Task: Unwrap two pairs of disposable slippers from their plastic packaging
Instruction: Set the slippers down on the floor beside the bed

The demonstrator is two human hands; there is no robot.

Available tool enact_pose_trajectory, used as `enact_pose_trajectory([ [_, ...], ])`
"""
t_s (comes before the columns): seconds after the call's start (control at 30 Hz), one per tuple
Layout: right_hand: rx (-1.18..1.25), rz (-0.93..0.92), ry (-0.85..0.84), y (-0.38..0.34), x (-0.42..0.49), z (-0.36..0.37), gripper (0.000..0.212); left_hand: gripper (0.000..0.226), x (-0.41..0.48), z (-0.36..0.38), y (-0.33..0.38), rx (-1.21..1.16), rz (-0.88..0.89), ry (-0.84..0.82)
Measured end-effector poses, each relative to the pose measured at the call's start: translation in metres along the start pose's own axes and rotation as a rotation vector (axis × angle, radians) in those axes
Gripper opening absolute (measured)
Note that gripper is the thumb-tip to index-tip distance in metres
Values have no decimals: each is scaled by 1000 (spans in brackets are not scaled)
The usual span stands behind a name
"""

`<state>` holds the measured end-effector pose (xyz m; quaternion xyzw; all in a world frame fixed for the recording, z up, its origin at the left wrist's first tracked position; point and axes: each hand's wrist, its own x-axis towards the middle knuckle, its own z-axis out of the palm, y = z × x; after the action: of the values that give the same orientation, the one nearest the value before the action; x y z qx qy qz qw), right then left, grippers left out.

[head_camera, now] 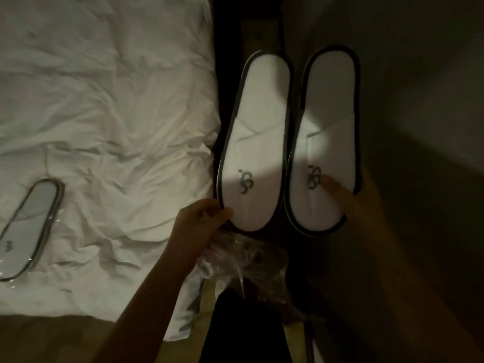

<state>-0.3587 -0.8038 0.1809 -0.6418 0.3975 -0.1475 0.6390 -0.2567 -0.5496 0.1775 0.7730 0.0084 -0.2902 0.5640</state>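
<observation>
Two white slippers with dark rims and a dark logo are held side by side over the dark floor, out of their wrap. My left hand [201, 218] pinches the toe end of the left slipper [258, 142]. My right hand [351, 195] grips the right slipper [331, 137], thumb on its logo. Crumpled clear plastic packaging [243, 260] hangs below my left hand; whether the hand holds it, I cannot tell. A second pair of slippers [28, 226], still in clear plastic, lies on the bed at the left.
A bed with a rumpled white sheet [104, 113] fills the left half. A dark gap and dim floor [419, 127] lie to its right. My dark trouser leg [248, 331] shows at the bottom centre.
</observation>
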Motion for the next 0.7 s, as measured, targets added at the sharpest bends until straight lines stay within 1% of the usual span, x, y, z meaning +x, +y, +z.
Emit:
enact_pose_trajectory([
  [0.03, 0, 39, -6, 20, 2, 1, 51, 6, 4, 3, -18, 4, -44, -3],
  [0.17, 49, 147, -38, 101, 11, 4, 57, 10, 26, 21, -88, 13, -157, 10],
  [0.23, 81, 220, -44, 134, 12, 3, 56, 7, 34, 31, -116, 15, -200, 14],
  [0.37, 90, 343, -70, 222, 18, 8, 52, 13, 63, 57, -187, 25, -268, 27],
  [0.43, 90, 386, -53, 258, 23, 8, 49, 15, 76, 69, -221, 12, -317, 35],
  [0.5, 98, 408, -26, 290, 32, 6, 46, 22, 89, 80, -254, 1, -364, 45],
  [0.57, 105, 431, 6, 319, 42, 4, 45, 24, 100, 89, -283, -11, -408, 41],
  [0.7, 61, 471, 9, 377, 63, 10, 59, 25, 126, 107, -338, -16, -476, 32],
])
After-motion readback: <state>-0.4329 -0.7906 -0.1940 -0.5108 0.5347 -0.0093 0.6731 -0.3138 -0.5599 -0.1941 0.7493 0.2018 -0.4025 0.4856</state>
